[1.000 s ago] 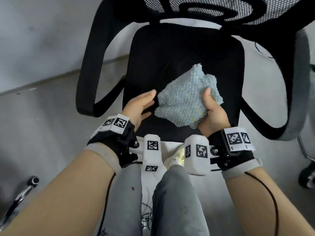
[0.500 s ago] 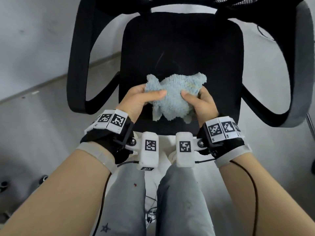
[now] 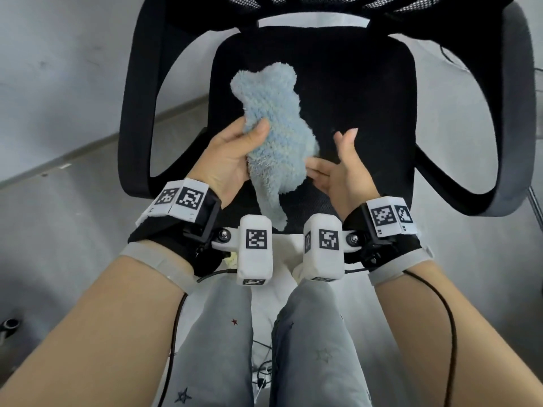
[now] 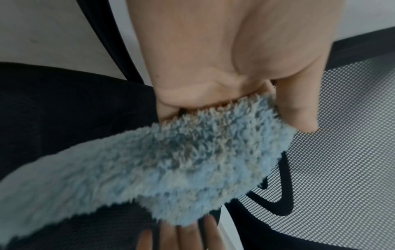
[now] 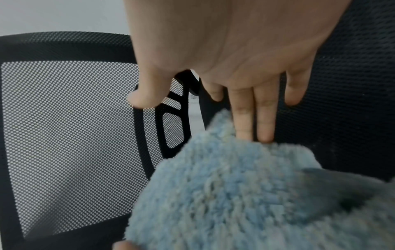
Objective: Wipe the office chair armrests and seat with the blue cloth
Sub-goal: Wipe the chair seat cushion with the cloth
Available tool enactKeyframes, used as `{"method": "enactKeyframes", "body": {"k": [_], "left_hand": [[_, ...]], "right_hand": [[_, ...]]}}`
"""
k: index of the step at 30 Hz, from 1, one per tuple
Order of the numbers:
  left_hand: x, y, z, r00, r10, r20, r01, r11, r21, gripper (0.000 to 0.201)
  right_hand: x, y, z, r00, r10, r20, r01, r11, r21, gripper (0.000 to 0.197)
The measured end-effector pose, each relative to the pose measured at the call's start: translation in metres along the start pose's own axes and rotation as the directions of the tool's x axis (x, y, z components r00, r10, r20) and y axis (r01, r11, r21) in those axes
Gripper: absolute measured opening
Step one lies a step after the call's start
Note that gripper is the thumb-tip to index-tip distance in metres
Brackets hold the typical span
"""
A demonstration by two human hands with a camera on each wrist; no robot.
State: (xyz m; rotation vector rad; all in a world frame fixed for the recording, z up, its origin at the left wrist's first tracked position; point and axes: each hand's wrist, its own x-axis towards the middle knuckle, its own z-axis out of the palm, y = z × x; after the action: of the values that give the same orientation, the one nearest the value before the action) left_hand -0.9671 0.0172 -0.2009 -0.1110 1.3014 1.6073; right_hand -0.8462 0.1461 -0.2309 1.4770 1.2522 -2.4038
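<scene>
- Blue, fluffy microfibre cloth (image 3: pixel 276 142), bunched into a long, loose bundle, is held up in the air above the front half of the chair seat, with one end pointing toward the backrest and the other end drooping toward the person.
- Left hand (image 3: pixel 232 160) grips the cloth on its left side, the thumb pressed across the top of the pile and the fingers curled beneath it; the left wrist view shows the thumb and palm clamped on the fabric.
- Right hand (image 3: pixel 338 168) sits just beside the cloth on its right side, palm turned inward, fingers straight and slightly spread; the fingertips (image 5: pixel 265 135) touch the cloth's edge without closing on it.
- Black padded fabric seat (image 3: pixel 367 113) of the office chair lies directly below both hands, bare apart from the cloth held over it.
- Curved black plastic armrest (image 3: pixel 135 107) loops down on the left of the seat, and a matching armrest (image 3: pixel 517 113) loops down on the right; neither hand touches them.
- Black mesh backrest (image 3: pixel 323 4) rises at the far edge of the seat.
- Grey trousers (image 3: pixel 223 348) of the standing person show at the bottom, just in front of the chair.
- Pale grey floor (image 3: pixel 73 230) surrounds the chair.
</scene>
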Motion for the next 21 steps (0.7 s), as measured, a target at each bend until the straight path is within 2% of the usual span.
{"method": "enactKeyframes", "body": {"k": [5,8,10,11,14,17,21], "left_hand": [[-0.005,-0.005,-0.002,0.998,-0.049,0.037,0.05,0.998,-0.023,0.026],[-0.007,-0.006,-0.003,0.997,-0.037,0.063,0.043,0.994,-0.103,0.031],[-0.007,-0.007,-0.002,0.997,-0.017,0.073,0.029,0.986,-0.167,0.035],[-0.007,-0.007,-0.002,0.998,-0.01,0.07,0.023,0.981,-0.192,0.037],[-0.004,-0.008,-0.004,0.999,-0.016,0.035,0.024,0.972,-0.235,0.045],[-0.003,-0.009,-0.008,0.999,-0.046,-0.029,0.039,0.976,-0.213,0.046],[-0.002,-0.01,-0.013,0.988,-0.099,-0.122,0.104,0.994,0.036,0.043]], "right_hand": [[-0.001,0.006,0.001,0.983,-0.114,0.143,0.13,0.985,-0.111,0.085],[0.003,0.01,0.006,0.983,-0.082,0.162,0.101,0.988,-0.112,0.091],[0.003,0.014,0.008,0.968,-0.058,0.242,0.085,0.991,-0.102,0.106],[0.002,0.014,0.008,0.96,-0.07,0.272,0.101,0.99,-0.102,0.106],[-0.003,0.012,0.008,0.935,-0.134,0.329,0.158,0.986,-0.045,0.086],[-0.001,0.015,0.002,0.932,-0.23,0.282,0.227,0.973,0.043,0.067],[0.004,0.018,-0.002,0.943,-0.311,0.118,0.307,0.95,0.051,0.051]]}}
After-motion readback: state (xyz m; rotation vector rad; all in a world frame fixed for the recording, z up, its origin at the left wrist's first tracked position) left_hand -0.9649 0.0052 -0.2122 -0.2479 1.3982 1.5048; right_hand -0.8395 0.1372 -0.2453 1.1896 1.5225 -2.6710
